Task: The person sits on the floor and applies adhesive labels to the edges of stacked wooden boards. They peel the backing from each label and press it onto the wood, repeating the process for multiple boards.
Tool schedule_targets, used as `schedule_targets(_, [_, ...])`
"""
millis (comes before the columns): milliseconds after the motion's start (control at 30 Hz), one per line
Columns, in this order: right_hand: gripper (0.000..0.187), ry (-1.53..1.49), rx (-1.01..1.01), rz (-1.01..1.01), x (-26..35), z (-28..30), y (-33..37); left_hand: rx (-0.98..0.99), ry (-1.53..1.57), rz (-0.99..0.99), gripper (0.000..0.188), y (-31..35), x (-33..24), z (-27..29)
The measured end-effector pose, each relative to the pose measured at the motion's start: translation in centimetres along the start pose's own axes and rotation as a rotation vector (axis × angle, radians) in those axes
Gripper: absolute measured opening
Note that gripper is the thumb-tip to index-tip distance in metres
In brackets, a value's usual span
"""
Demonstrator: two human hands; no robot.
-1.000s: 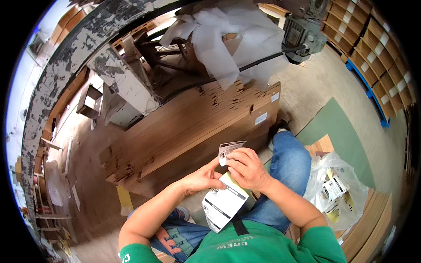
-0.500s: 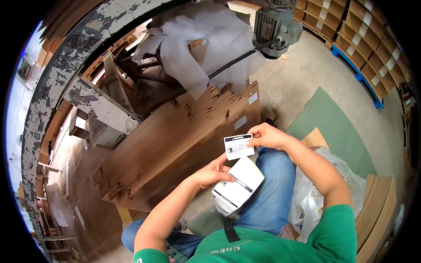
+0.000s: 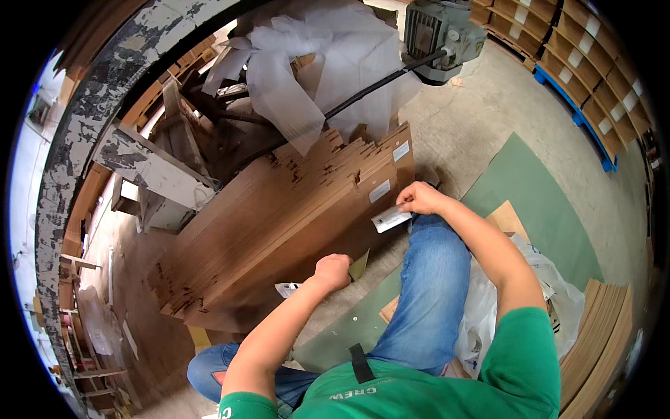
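Note:
Over my right knee, my right hand (image 3: 421,199) pinches a small white printed label (image 3: 392,219) at its edge. The label is tilted close to the near face of a stack of flattened cardboard boxes (image 3: 272,241). Lower and to the left, my left hand (image 3: 333,271) is closed round the white label sheets (image 3: 286,289). A yellowish piece (image 3: 359,266) pokes out on the right side of that fist; the rest is hidden by the hand. Two white labels, one upper (image 3: 400,150) and one lower (image 3: 379,190), sit on the stack's right end.
A motor (image 3: 436,42) and crumpled translucent plastic wrap (image 3: 328,70) stand beyond the stack. A green sheet (image 3: 534,209) covers floor on the right, beside a white plastic bag (image 3: 481,314) and flat boards (image 3: 597,342). Shelved cartons rest on a blue pallet (image 3: 576,115).
My hands have moved apart. The right hand carried the single label up towards the cardboard stack and tilted it; the left hand swung the label sheets left and closed round them.

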State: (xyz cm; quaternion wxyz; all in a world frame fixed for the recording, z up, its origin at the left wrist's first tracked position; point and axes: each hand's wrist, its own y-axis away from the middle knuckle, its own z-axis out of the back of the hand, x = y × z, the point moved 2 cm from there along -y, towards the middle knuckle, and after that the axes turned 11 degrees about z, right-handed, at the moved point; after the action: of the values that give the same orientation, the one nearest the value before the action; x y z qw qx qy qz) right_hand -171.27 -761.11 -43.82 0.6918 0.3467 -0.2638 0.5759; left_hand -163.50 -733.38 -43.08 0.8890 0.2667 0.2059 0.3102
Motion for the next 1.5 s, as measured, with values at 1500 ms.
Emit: schedule_targets(1500, [0.045, -0.244, -0.469, -0.303, 4.8, 1.9, -3.1, -0.488, 0.015, -0.173, 0.013, 17.8, 13.9, 1.6])
